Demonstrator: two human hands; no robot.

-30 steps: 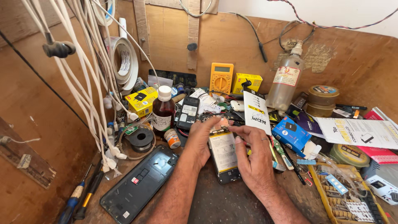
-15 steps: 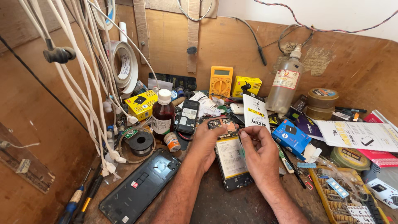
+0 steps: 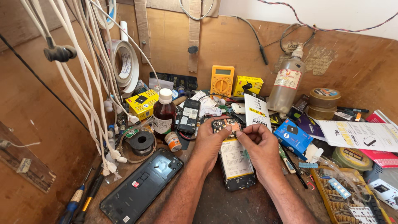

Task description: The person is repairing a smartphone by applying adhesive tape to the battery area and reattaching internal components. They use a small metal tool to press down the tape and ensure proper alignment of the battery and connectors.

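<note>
I see the opened phone (image 3: 235, 164) lying flat on the desk (image 3: 215, 207), long axis running away from me, its top end under both hands; left hand (image 3: 209, 141) and right hand (image 3: 259, 143) equally near; left thumb presses the exposed board at the top; right fingers (image 3: 244, 133) pinched together on something small there, which I cannot make out; detached back cover (image 3: 141, 184) lies well left.

Matt, scuffed plywood wall (image 3: 232, 45) behind the bench; beside the glossy brown glass bottle (image 3: 164, 117), a matt black plastic phone back cover (image 3: 143, 186); right of it, the opened phone's (image 3: 235, 161) pale papery battery label.
</note>
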